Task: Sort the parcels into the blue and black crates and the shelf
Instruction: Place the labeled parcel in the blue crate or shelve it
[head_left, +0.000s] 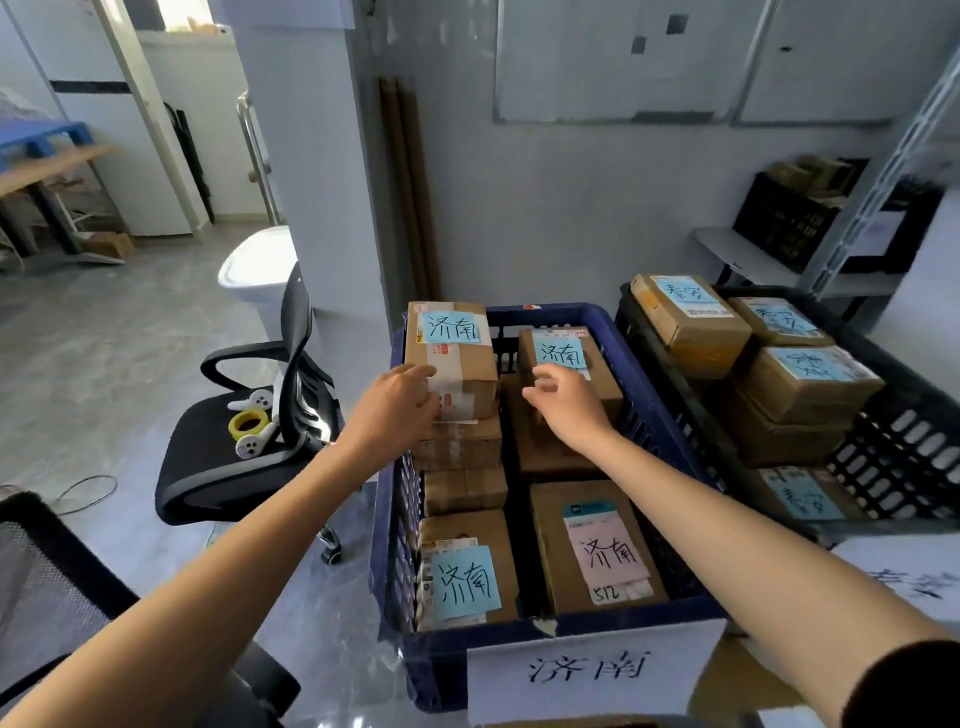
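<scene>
The blue crate (649, 395) in front of me holds several cardboard parcels with handwritten notes. On a stack at its far left sits the top parcel (457, 358) with a blue note. My left hand (397, 402) touches this parcel's near left corner; how the fingers lie is hidden. Next to it lies a second blue-note parcel (597, 374). My right hand (563, 402) hovers over its near end with loosely curled fingers, holding nothing. To the right, the black crate (883, 452) carries several blue-note parcels (691, 322). A grey shelf (753, 260) stands behind it.
A black office chair (249, 447) with a yellow tape roll and white controllers stands left of the blue crate. Another black crate (784, 218) with boxes sits on the shelf. A white paper label (592, 675) hangs on the blue crate's front. Brown tubes lean against the wall.
</scene>
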